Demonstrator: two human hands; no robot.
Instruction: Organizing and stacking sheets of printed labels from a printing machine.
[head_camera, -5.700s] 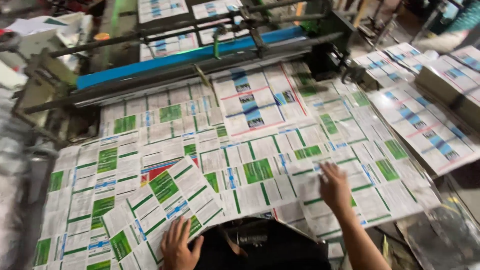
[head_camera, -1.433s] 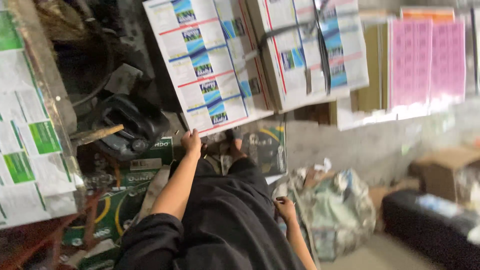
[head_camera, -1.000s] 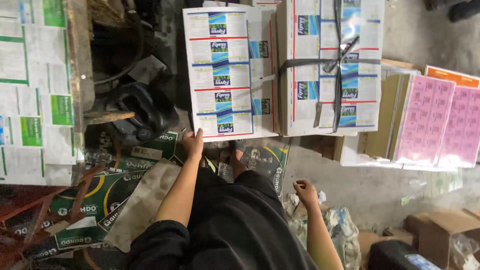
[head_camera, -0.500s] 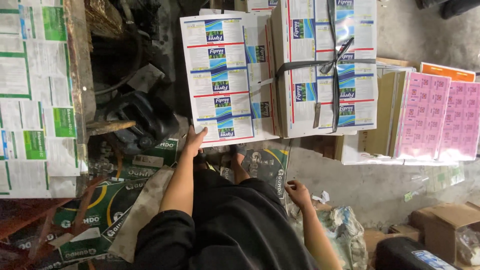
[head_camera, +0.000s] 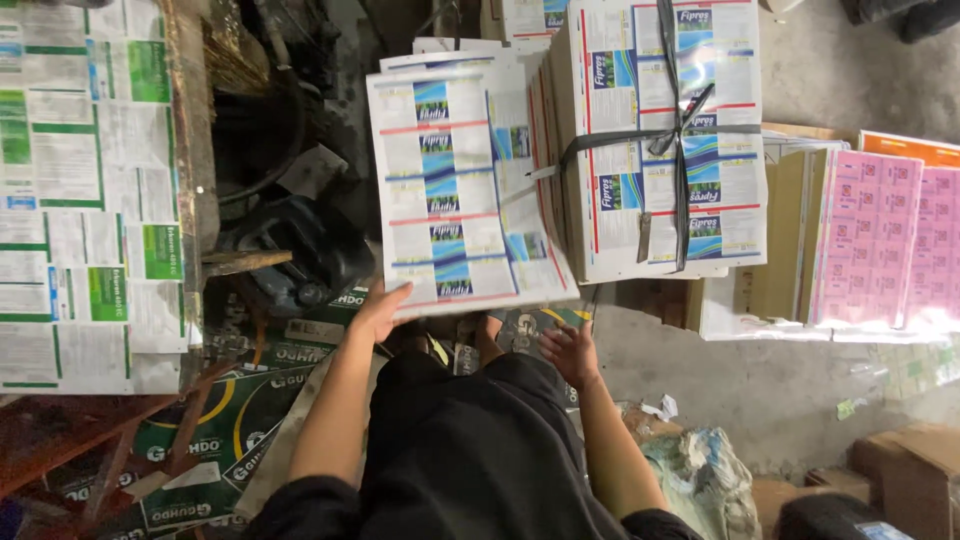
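Since half a second back: loose printed sheets (head_camera: 455, 190) lifted slightly at the near edge, left hand (head_camera: 380, 310) now clamped on that lower-left corner, thumb over, fingers under. Right hand (head_camera: 570, 352) lower right of the grip, fingers apart, holding nothing, just short of the sheet edge. Sheets thin, glossy, rectangular, rows of blue-green label panels with red rules. Right of the grip: thick strapped bundle (head_camera: 665, 140) of similar sheets, dark cross-tied band. Further right: pink label sheets (head_camera: 880, 240). Left of the grip: green-and-white printed sheets (head_camera: 85, 190) on a rusty desk.
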